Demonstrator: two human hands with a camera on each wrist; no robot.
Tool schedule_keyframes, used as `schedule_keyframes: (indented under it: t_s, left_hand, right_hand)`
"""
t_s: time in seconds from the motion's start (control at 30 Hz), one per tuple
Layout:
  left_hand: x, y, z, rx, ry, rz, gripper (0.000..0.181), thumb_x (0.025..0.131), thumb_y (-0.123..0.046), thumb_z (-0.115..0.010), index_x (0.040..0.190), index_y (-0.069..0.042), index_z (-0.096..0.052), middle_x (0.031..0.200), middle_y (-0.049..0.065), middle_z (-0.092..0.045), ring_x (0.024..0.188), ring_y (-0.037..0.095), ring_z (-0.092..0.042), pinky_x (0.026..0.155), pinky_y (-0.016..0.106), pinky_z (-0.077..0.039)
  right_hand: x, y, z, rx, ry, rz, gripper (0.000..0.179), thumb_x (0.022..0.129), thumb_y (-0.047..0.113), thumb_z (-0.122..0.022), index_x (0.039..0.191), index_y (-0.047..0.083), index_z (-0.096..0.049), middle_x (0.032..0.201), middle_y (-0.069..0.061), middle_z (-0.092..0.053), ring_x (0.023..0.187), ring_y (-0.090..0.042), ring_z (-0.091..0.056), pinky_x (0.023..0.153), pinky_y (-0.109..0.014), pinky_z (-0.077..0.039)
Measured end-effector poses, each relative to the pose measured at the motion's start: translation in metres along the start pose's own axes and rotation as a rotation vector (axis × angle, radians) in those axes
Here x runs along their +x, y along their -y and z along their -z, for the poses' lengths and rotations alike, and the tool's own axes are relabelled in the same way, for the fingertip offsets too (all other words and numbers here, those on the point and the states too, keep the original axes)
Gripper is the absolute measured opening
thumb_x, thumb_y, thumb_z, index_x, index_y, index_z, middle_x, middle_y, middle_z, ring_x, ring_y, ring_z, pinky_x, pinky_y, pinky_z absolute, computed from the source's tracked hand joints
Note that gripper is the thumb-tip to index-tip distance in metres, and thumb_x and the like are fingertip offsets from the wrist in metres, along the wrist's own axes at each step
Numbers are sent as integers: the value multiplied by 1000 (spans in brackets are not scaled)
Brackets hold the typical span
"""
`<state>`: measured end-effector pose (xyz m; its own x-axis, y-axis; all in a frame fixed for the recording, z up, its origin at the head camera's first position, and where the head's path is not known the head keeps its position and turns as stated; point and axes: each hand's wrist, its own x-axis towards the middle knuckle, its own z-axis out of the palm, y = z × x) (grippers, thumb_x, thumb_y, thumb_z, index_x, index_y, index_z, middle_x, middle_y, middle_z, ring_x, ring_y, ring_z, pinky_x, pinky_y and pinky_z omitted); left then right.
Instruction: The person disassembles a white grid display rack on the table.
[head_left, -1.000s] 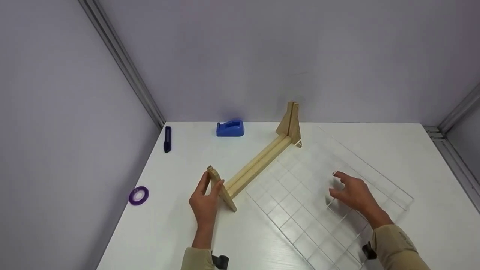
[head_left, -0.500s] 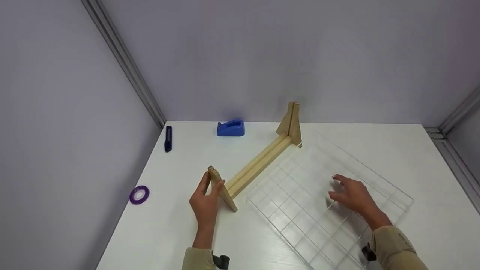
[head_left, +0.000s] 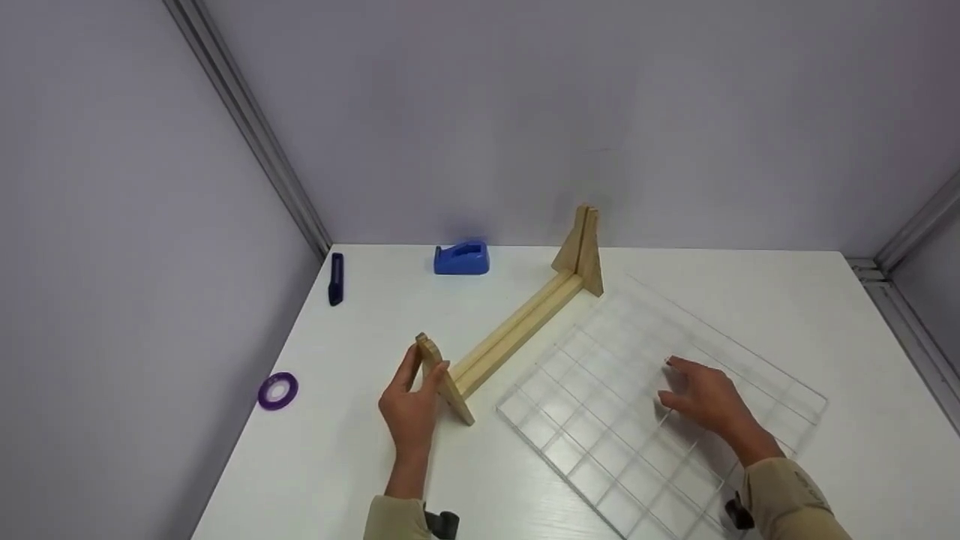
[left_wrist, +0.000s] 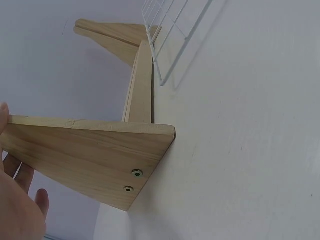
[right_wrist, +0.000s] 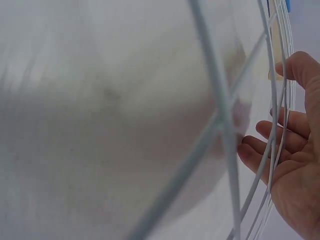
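A pale wooden stand (head_left: 517, 331) runs diagonally over the table, its grooved bar joining two upright end pieces. My left hand (head_left: 409, 416) holds the near end piece (left_wrist: 90, 150) between thumb and fingers; two bolt heads (left_wrist: 137, 173) show on its outer face. My right hand (head_left: 709, 397) grips a white wire grid panel (right_wrist: 220, 119) through its mesh, thumb and fingers spread among the wires. The grid spreads close over the table, right of the stand. One grid corner (left_wrist: 161, 83) points toward the stand's bar in the left wrist view.
A blue tape dispenser (head_left: 461, 259) stands at the table's back edge. On the left lie a dark box cutter (head_left: 336, 279) and a purple roll of tape (head_left: 277, 391). Grey walls (head_left: 480, 135) rise behind and at the left of the white table (head_left: 367, 322).
The grid's far left corner has come away from the stand's far foot, and the panel has tipped lower toward the table. My right hand has sunk slightly; the left hand stays put.
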<state>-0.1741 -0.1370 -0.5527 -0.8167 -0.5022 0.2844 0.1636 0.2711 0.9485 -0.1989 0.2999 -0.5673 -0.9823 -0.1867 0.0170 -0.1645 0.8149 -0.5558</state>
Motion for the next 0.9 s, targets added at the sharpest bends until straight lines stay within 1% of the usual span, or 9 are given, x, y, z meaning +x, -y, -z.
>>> schedule_keyframes:
  t_s: [0.13,0.23,0.37,0.5,0.63,0.7,0.77,0.9]
  left_hand:
    - [0,1,1,-18,1,8,60,82,-25,-86,135,-7,-65,132,9,-69,129,23,-63,108,45,-50]
    - [0,2,2,-31,1,18,61,82,-26,-86,136,-7,-64,133,9,-68,131,23,-61,109,46,-49]
    - [0,1,2,-35,11,48,62,82,-29,-86,137,-10,-64,135,7,-67,133,21,-59,111,41,-48]
    - [0,0,2,-30,23,60,62,82,-31,-86,137,-11,-65,135,5,-67,133,19,-59,109,38,-49]
    - [1,1,1,-32,24,54,62,81,-31,-87,136,-11,-65,134,6,-68,132,21,-60,107,40,-51]
    - [1,1,1,-28,24,54,63,81,-32,-87,136,-11,-65,134,6,-68,132,21,-60,108,41,-50]
    - [1,1,1,-30,24,62,63,81,-32,-87,136,-11,-65,134,7,-68,133,21,-60,109,43,-50]
    - [0,0,1,-24,25,74,62,81,-30,-87,136,-10,-65,134,6,-68,133,20,-59,110,42,-48]
  right_hand:
    - [-1,-1,-1,29,34,-10,64,91,22,-74,144,-7,-51,144,-29,-54,133,-50,-50,105,-62,-47]
    - [-1,-2,-2,42,42,-17,65,91,21,-74,144,-7,-51,146,-29,-53,135,-50,-48,107,-62,-45]
    - [-1,-3,-3,9,38,-12,65,91,23,-74,144,-6,-51,145,-29,-54,135,-50,-49,107,-62,-44]
    - [-4,-4,-6,-22,38,-11,66,92,25,-73,145,-5,-50,147,-28,-52,135,-50,-49,109,-63,-43]
    - [-6,-5,-8,-43,35,-15,67,93,27,-72,147,-5,-47,148,-28,-52,135,-49,-49,109,-63,-42]
    - [-6,-6,-9,-54,32,-11,67,94,27,-72,147,-6,-47,147,-28,-52,135,-49,-49,109,-62,-43]
    - [-7,-5,-8,-59,32,-5,67,94,26,-72,147,-6,-47,147,-29,-52,134,-49,-50,108,-62,-43]
    - [-8,-4,-7,-87,31,11,65,93,24,-73,145,-7,-49,144,-29,-55,131,-49,-53,107,-62,-45]
